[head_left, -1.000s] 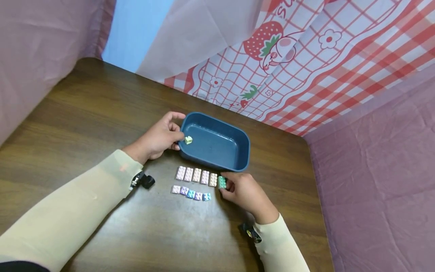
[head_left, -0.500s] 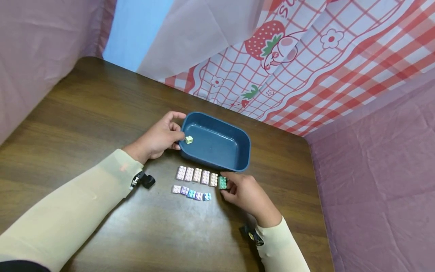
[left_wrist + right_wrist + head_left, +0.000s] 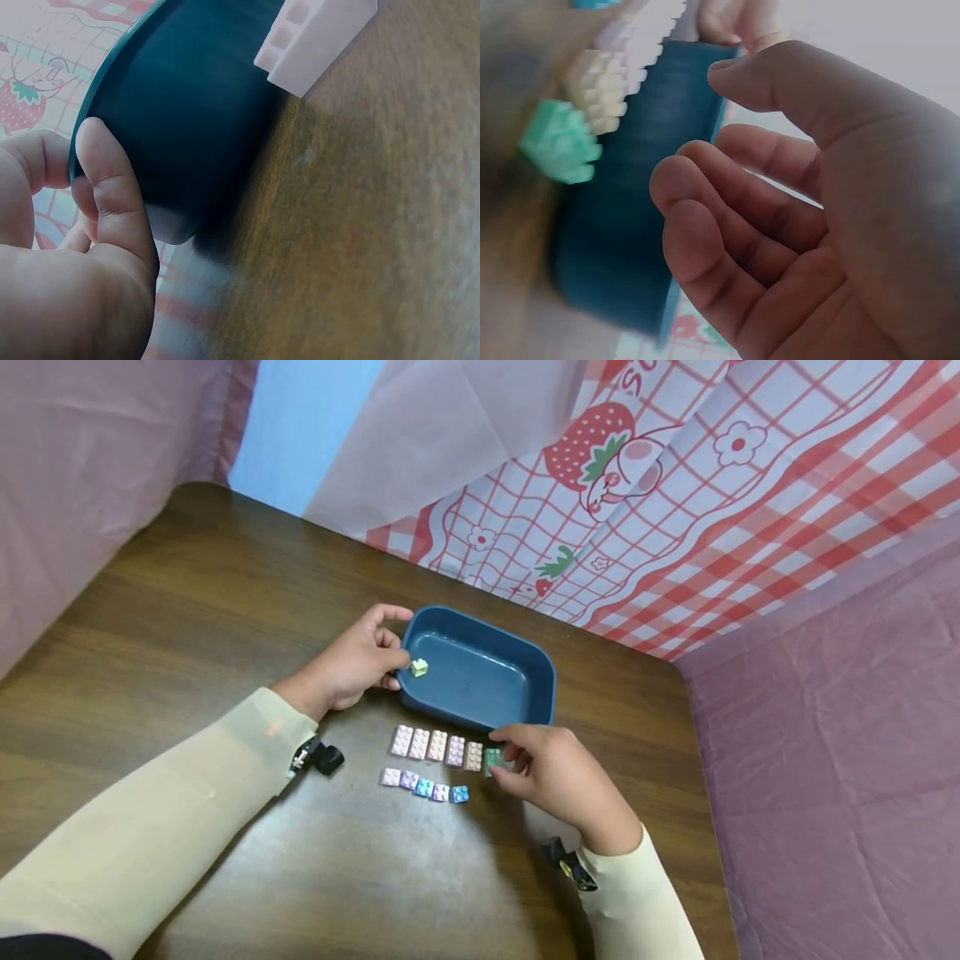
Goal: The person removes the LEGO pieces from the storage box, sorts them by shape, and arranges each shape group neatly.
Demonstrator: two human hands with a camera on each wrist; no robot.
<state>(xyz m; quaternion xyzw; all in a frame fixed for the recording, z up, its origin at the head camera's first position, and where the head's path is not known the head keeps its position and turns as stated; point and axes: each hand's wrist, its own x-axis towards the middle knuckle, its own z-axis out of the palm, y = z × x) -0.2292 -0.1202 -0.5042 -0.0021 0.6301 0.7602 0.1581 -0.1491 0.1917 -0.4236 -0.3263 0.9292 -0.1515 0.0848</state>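
Observation:
My left hand point(image 3: 356, 656) grips the left end of a dark blue plastic bin point(image 3: 480, 723), the thumb bent over its rim in the left wrist view. Inside the bin, by that end, lies one pale yellow-green toy brick point(image 3: 419, 668). My right hand point(image 3: 566, 777) hovers with relaxed, parted fingers beside a green brick point(image 3: 492, 762), holding nothing. The right wrist view shows a gap between the fingertips and that green brick point(image 3: 561, 142). The green brick ends a row of pink, cream and lilac bricks point(image 3: 438, 746) along the bin's near side.
Nearer to me runs a second row of small square bricks point(image 3: 424, 787) in pink, lilac and blue. The wooden table point(image 3: 360, 877) is bounded by mauve cloth point(image 3: 825, 718) at the sides and a strawberry-print cloth point(image 3: 600, 510) behind.
My right hand has let go of the green brick and drawn slightly to the right, its fingers opening. The brick stays at the row's end. My left hand keeps its grip on the bin.

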